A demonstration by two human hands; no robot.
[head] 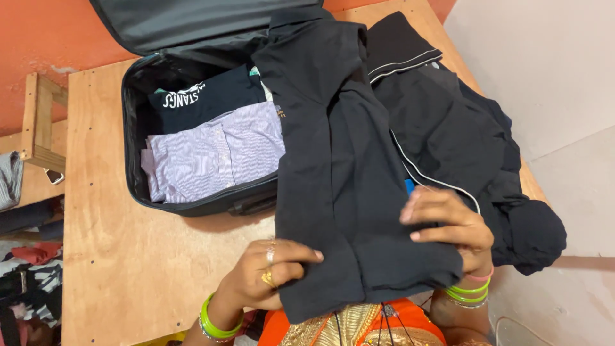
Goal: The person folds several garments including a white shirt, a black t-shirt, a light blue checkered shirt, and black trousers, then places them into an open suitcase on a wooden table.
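I note bare plywood table (128, 256) left of the open suitcase (131, 147). Left hand (266, 275) pinches the near-left edge of the black garment (339, 179), fingers curled shut. Right hand (451, 227) grips its near-right edge; a black clothes pile (467, 134) crowds the right table edge.

Plywood table (128, 256) against an orange-red wall (38, 38); pale wall surface (551, 64) at right; small wooden stool (40, 122) at left.

The black garment (346, 160) looks like soft matt cloth, the striped shirt (218, 150) like thin woven cotton, the table (128, 256) like smooth bare plywood, and the suitcase (192, 25) like dull dark fabric.
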